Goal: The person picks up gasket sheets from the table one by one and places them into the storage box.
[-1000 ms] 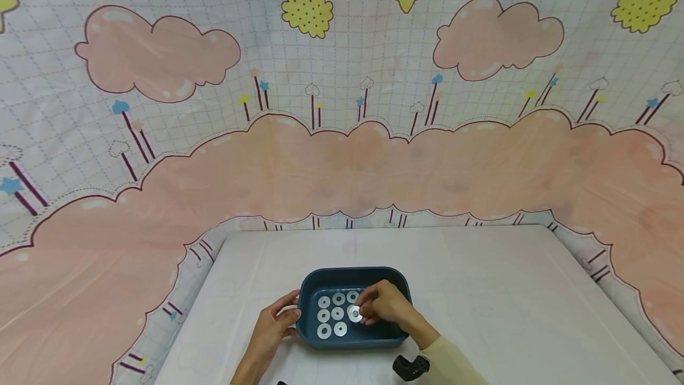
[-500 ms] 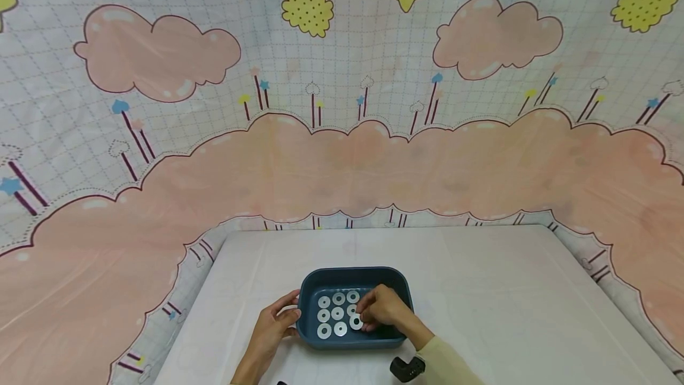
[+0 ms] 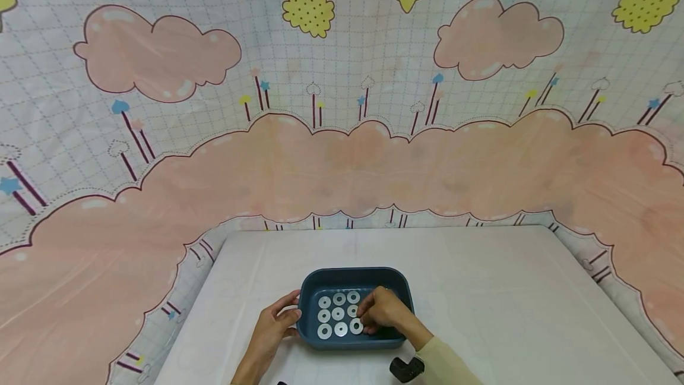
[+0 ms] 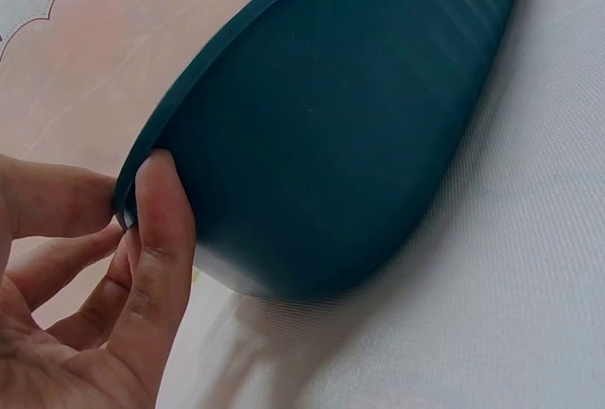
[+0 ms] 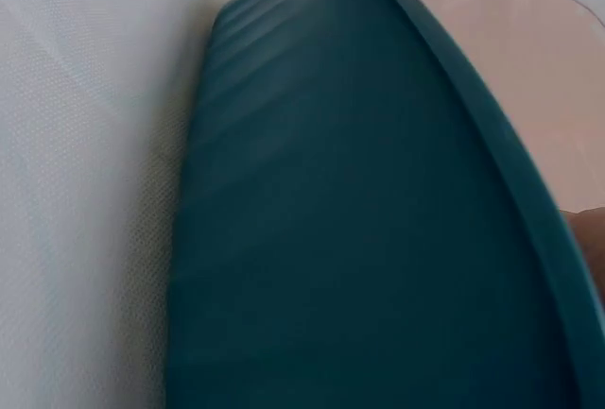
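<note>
A dark teal plastic tray (image 3: pixel 350 343) sits on the white-covered table. Flat metal washers lie on its floor in rows, such as the washer (image 3: pixel 324 331) at the front left. My left hand (image 3: pixel 274 324) holds the tray's left end. In the left wrist view, the thumb (image 4: pixel 165 225) presses the outer wall just under the rim, with fingers on the rim's other side. Inside the tray, my right hand (image 3: pixel 386 309) has its curled fingertips at the right edge of the front-right washer (image 3: pixel 356 326). The hand hides the tray's right part. The right wrist view shows mostly the tray's outer wall (image 5: pixel 359 192).
White cloth covers the table (image 3: pixel 481 290) on both sides of the tray. A printed curtain (image 3: pixel 342 171) with clouds and stars hangs behind it. A black wrist device (image 3: pixel 407 369) sits by the right sleeve (image 3: pixel 443 361).
My right hand has shifted slightly toward the tray's front with a washer. That washer has moved from the middle row to the front-right spot. My left hand keeps its place.
</note>
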Tool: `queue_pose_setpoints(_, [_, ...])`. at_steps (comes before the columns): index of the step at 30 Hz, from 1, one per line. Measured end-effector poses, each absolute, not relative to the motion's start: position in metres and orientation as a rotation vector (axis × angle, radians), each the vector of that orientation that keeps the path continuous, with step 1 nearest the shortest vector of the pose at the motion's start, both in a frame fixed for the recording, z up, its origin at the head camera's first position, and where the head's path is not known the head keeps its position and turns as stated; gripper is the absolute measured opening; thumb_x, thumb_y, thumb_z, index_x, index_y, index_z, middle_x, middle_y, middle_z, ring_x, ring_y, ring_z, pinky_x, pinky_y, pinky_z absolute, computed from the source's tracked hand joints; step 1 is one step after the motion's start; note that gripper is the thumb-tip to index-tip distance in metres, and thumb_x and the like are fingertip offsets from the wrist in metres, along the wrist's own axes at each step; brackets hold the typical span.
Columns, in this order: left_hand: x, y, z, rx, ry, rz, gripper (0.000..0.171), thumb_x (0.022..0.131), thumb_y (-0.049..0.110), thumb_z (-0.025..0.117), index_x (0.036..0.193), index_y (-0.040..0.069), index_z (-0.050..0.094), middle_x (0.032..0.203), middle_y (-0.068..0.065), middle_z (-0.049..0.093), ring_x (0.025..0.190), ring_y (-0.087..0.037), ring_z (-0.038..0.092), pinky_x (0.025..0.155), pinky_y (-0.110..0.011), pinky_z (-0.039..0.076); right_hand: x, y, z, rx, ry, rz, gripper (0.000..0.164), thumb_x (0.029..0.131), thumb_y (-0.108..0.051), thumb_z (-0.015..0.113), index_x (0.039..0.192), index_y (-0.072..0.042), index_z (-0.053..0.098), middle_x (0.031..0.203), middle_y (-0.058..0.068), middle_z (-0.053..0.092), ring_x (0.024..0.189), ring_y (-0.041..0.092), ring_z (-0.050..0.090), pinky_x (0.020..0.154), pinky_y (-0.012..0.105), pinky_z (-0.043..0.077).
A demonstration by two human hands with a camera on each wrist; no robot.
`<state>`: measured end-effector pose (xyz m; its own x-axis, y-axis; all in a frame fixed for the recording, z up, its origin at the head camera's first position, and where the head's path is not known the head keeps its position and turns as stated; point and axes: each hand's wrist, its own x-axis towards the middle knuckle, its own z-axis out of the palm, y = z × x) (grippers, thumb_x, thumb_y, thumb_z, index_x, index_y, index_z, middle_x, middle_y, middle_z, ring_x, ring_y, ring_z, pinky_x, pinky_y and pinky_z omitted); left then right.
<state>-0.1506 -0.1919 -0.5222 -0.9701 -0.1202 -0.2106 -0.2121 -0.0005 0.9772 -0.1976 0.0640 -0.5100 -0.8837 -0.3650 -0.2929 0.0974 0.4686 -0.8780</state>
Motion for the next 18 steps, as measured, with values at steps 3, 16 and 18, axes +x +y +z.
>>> queue_pose_setpoints(3, [-0.151, -0.192, -0.522, -0.364, 2.175, 2.141, 0.047, 0.09, 0.0, 0.063, 0.137, 0.003, 0.056, 0.118, -0.013, 0.054, 0.09, -0.017, 0.062, 0.061, -0.03, 0.054, -0.197, 0.064, -0.508, -0.23, 2.29, -1.399, 0.007, 0.08, 0.008, 0.07, 0.084, 0.002, 0.072, 0.07, 0.009, 0.068, 0.055, 0.014, 0.066, 0.053, 0.028, 0.057])
queue_pose_setpoints(16, [-0.146, -0.198, -0.522, -0.368, 2.239, 2.066, 0.047, 0.097, 0.016, 0.058, 0.141, 0.002, 0.05, 0.12, -0.013, 0.056, 0.092, -0.016, 0.061, 0.071, -0.033, 0.058, -0.199, 0.081, -0.496, -0.429, 2.306, -1.551, 0.016, 0.087, -0.006, 0.07, 0.102, 0.001, 0.071, 0.089, 0.007, 0.068, 0.074, 0.017, 0.069, 0.064, 0.031, 0.06])
queue_pose_setpoints(18, [-0.145, -0.2, -0.52, -0.377, 2.278, 2.047, 0.047, 0.099, 0.02, 0.057, 0.142, 0.002, 0.049, 0.123, -0.016, 0.058, 0.1, -0.019, 0.062, 0.078, -0.033, 0.059, -0.199, 0.087, -0.492, -0.446, 2.304, -1.609, 0.019, 0.09, -0.009, 0.068, 0.105, 0.002, 0.07, 0.093, 0.012, 0.069, 0.077, 0.019, 0.071, 0.066, 0.031, 0.06])
